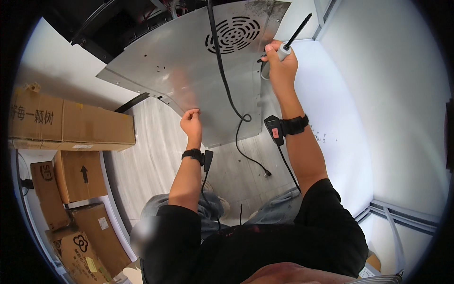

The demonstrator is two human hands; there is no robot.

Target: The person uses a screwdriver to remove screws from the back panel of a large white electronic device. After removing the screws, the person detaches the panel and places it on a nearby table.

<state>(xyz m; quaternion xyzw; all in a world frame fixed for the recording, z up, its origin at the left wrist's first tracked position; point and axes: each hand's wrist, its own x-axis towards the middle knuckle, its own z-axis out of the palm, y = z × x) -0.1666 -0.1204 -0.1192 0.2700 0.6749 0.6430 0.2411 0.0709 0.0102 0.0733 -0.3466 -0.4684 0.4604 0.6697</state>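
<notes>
A large grey sheet-metal panel (227, 90) with a round slotted vent leans in front of me, below a dark opened machine (127, 28). At the panel's lower left edge is my left hand (190, 125), its fingers closed in a pinch on that edge; the fingertips are partly hidden. My right hand (283, 68) is wrapped round the grey handle of a screwdriver (285, 47) beside the panel's right edge. The screwdriver's long black shaft points up and away to the right. Over the panel's face hangs a black power cord (220, 61).
The cord loops once and ends in a plug (267, 173) on the grey floor (146, 132). Cardboard boxes (97, 123) stand stacked on the left. A white wall (392, 94) rises on the right. Cabled black wrist devices (293, 125) are strapped to both my wrists.
</notes>
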